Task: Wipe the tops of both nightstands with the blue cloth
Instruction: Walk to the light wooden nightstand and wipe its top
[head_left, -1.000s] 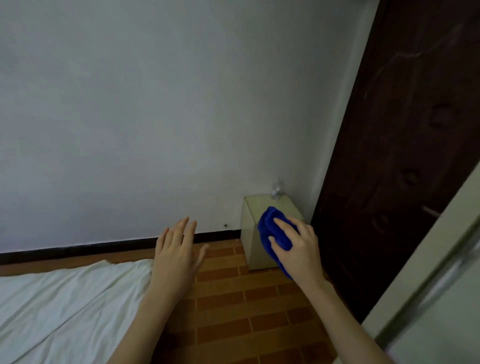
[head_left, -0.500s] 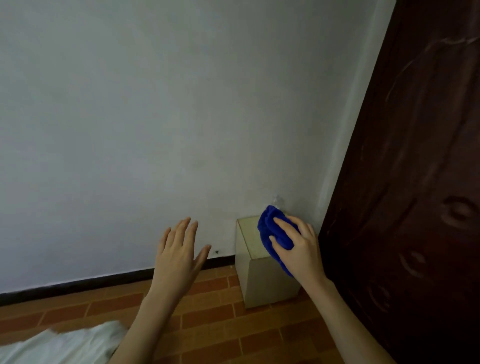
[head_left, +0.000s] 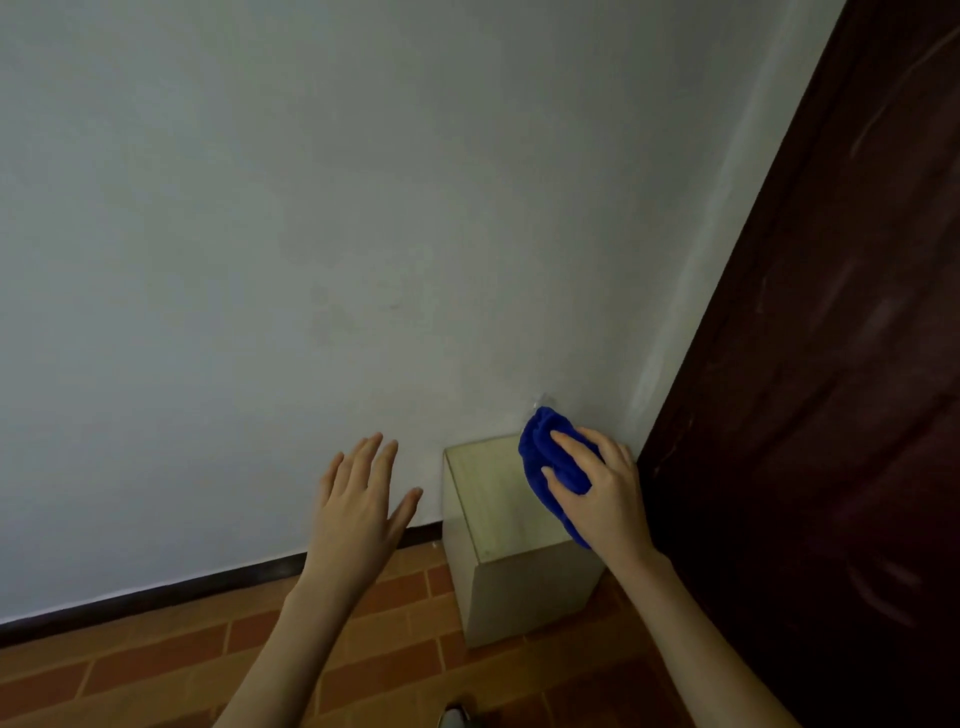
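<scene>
A small pale wooden nightstand (head_left: 498, 504) stands in the corner against the white wall. My right hand (head_left: 605, 488) grips the bunched blue cloth (head_left: 545, 452) over the right part of the nightstand's top; whether the cloth touches the top I cannot tell. My left hand (head_left: 363, 504) hovers to the left of the nightstand, empty, fingers spread. A small clear object (head_left: 543, 402) shows just behind the cloth at the back of the top, mostly hidden. Only one nightstand is in view.
A dark brown door or wardrobe panel (head_left: 831, 364) rises right beside the nightstand. The floor (head_left: 208, 654) is orange-brown brick-pattern tile with a dark baseboard (head_left: 156, 597) along the wall. A shoe tip (head_left: 457, 719) shows at the bottom edge.
I have come closer to the nightstand, which now looks larger. The white bedsheet at lower left has dropped out of view. The right hand with the cloth now sits over the nightstand's top.
</scene>
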